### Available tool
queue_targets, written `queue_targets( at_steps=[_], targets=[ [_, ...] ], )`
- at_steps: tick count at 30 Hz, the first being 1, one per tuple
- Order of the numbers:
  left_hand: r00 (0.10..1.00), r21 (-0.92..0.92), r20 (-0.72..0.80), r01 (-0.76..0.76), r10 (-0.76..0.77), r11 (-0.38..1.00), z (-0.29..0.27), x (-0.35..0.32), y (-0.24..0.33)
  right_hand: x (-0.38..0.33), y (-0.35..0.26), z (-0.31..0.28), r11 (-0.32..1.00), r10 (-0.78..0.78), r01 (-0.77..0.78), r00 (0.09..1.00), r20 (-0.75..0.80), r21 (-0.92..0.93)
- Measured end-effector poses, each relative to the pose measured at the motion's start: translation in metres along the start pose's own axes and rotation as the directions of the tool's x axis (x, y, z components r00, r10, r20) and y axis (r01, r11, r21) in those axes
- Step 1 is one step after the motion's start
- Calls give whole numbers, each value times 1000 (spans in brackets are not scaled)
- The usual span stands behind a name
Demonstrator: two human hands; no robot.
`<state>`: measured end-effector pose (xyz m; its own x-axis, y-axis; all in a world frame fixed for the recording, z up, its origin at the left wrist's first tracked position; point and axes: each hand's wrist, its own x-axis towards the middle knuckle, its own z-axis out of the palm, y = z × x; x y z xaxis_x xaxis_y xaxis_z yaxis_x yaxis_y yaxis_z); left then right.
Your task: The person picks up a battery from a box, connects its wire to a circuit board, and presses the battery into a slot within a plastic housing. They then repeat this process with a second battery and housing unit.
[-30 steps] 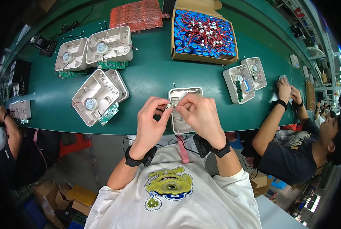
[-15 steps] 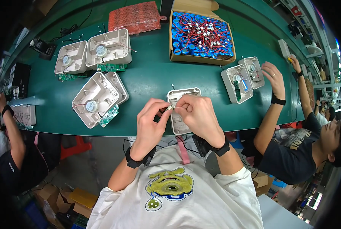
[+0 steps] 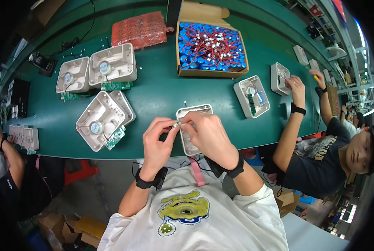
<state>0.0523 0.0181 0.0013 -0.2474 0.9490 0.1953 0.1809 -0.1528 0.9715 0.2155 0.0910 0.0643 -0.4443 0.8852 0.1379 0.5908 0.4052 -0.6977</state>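
Over a white plastic casing at the table's front edge, my two hands meet fingertip to fingertip. My left hand pinches a small pale piece, too small to name for sure. Thumb and forefinger of my right hand close together at the same piece; whether they grip it is partly hidden. The casing lies open side up beneath the fingers, partly covered by my right hand.
Left on the green table lie open casings with round speakers and green circuit boards. A carton of blue wired cells stands behind, beside a red bubble-wrap pack. At right, a co-worker's hand touches another casing.
The view has shifted slightly. At right, the co-worker's hand has moved one casing away from its neighbour, further right. My hands stay together over the casing, fingers still pinched.
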Motion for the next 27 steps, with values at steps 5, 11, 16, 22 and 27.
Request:
queue_targets(
  at_steps=[5, 11, 16, 22, 27],
  targets=[
    [998, -103, -38, 53, -57, 993, 0, -5, -10, 44, 19, -59, 961, -133, 76, 970, -202, -268],
    [997, -156, -23, 65, -70, 986, 1, -6, -17, 100, 34, -57, 970, -101, 26, 948, -301, -243],
    [998, -144, 23, 59, -56, 988, -3, -6, -19, 118, 26, -59, 975, -192, 131, 902, -386, -177],
    [996, -164, 35, 86, -82, 983, -4, -9, -22, 125, -23, -94, 879, -147, 345, 853, -501, 328],
    [994, -187, 39, 110, -105, 976, -2, -5, -14, 91, -36, -112, 629, -122, 417, 887, -446, 657]
  ],
)
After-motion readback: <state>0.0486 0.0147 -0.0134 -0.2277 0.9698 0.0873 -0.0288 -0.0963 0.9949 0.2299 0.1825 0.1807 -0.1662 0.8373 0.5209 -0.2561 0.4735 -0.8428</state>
